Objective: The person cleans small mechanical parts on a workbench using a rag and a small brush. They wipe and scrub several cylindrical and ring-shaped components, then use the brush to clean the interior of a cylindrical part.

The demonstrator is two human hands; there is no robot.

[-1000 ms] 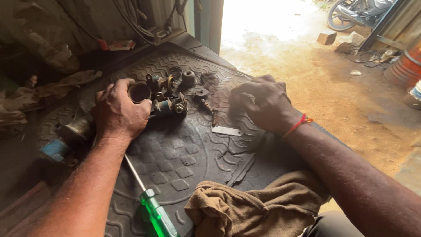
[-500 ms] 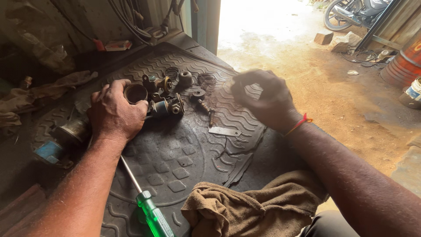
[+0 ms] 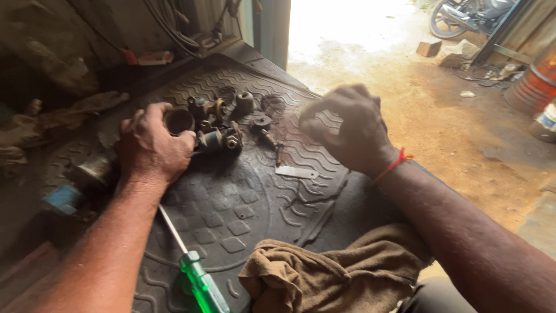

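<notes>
With the left hand point(image 3: 152, 146) curled around a small dark metal cup point(image 3: 178, 121) near the rubber mat's point(image 3: 243, 197) far edge and the blurred right hand point(image 3: 347, 130) half-closed on nothing discernible, a careless sweep could scatter the loose metal parts point(image 3: 223, 130) between them.

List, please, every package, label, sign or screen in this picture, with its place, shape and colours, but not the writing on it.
Small flat box: at the far edge of the mat, under the hanging cables; rectangular, red and pale.
Blue package or can: at the left of the mat, beyond the left hand; blue with a pale patch, too blurred to tell its shape.
White container: on the ground at far right; white with a blue label band.
No signs or screens show.
</notes>
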